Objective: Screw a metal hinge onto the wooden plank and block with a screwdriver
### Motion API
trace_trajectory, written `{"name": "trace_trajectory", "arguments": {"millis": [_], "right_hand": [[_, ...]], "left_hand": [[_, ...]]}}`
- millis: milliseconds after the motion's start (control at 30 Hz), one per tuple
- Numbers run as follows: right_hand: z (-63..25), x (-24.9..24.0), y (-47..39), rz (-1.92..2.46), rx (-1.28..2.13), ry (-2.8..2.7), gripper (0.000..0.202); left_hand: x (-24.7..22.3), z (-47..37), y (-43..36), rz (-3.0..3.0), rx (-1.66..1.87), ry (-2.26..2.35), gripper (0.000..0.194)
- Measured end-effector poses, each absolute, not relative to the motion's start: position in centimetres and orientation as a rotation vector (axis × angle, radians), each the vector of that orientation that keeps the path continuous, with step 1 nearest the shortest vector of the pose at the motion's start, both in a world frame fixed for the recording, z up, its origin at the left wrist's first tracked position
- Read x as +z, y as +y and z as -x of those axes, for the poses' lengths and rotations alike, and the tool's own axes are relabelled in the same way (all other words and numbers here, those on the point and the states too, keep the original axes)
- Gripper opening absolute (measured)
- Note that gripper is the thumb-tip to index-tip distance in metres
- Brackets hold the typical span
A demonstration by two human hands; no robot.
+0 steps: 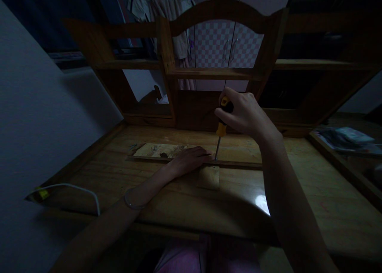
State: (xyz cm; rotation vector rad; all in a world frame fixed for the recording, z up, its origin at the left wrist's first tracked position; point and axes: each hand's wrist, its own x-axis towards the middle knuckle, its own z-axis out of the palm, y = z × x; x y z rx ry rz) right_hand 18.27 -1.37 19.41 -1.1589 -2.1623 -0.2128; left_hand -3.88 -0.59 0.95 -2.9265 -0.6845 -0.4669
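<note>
- The right hand (243, 112) has its fingers curled snugly around the yellow-and-black handle of a screwdriver (221, 130); the shaft slopes down from them, slightly tilted.
- The left hand (191, 160) lies flat, its fingers close together and apparently gripping nothing, resting on a long wooden board (241, 162).
- The board runs out to either side of the left fingers; the screwdriver's tip meets it just beside those fingertips, below the right ones.
- Progress, as a judgement: work at this spot seems under way, since the tip is in place and the board braced. Nothing shows that it is finished; how much turning is done or left cannot be told.
- A small wooden piece (209, 179) lies on the desk (176, 197), on the wearer's side of the left fingertips, apparently not in use.
- Small dark bits (133, 146) lie well to the left of the left fingers, too dim to identify.
- Hard to make out: a tiny shiny spot at the tip may be a screw head. The right fingers cover part of the handle, the left hand hides some of the board, and the right forearm blocks the board's right end.
</note>
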Motion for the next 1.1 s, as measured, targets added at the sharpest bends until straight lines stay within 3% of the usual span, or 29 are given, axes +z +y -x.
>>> {"name": "trace_trajectory", "arguments": {"millis": [633,933,1100], "right_hand": [[-18.7,19.1,-0.8,1.198,-0.174,-2.109,0.012],[-18.1,19.7,-1.4,1.177,-0.221,-2.021,0.031],[-18.2,20.1,-1.9,1.157,-0.263,-1.942,0.030]], "left_hand": [[2.0,3.6,-1.2,2.933,-0.470,-0.698,0.040],[1.8,3.4,-1.3,2.918,-0.389,-0.739,0.042],[1.3,3.5,-0.9,2.915,-0.378,-0.757,0.042]]}}
